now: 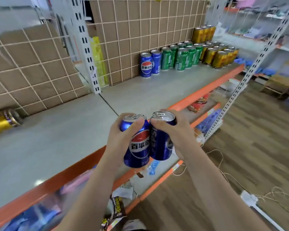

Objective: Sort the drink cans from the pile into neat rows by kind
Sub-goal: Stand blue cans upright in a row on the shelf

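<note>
A person's left hand (120,139) grips one blue aluminium cola can (138,147) while the right hand (178,130) grips a second blue cola can (160,145). The two touch above the orange-edged grey shelf (57,147). Standing blue cans (150,65), green cans (182,57) and gold cans (218,55) line its far end.

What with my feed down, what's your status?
Left grip holds blue can, right grip holds second blue can, both off the shelf. Blue row at back: two cans. Gold can on its side, far left.
</note>
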Motion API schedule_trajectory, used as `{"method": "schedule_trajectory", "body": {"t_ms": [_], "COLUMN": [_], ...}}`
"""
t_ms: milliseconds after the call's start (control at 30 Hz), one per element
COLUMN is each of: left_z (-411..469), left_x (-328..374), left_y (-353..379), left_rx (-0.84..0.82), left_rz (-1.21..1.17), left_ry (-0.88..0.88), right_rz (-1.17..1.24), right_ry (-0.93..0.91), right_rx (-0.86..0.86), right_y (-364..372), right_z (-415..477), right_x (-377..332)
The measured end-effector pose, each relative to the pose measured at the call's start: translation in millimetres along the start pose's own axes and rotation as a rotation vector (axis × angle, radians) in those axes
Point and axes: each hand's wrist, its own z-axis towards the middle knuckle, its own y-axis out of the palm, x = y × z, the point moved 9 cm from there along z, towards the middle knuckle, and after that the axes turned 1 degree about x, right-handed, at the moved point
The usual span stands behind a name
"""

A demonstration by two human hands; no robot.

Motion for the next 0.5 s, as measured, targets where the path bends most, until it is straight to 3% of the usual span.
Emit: {"method": "schedule_trajectory", "body": {"t_ms": [233,500], "left_z": [71,185], "left_x": [-14,-13], "left_y": [40,71], "left_rx": [0.008,0.027], "left_rz": [0.009,-0.058], "left_ry": [0.0,0.033], "right_rz": [-0.013,-0.156], "right_ry": [0.0,0.026], "right_rx": [0.079,-0.034], "right_y": [-37,-43], "right_z": [72,203], "right_x": [1,-12]}}
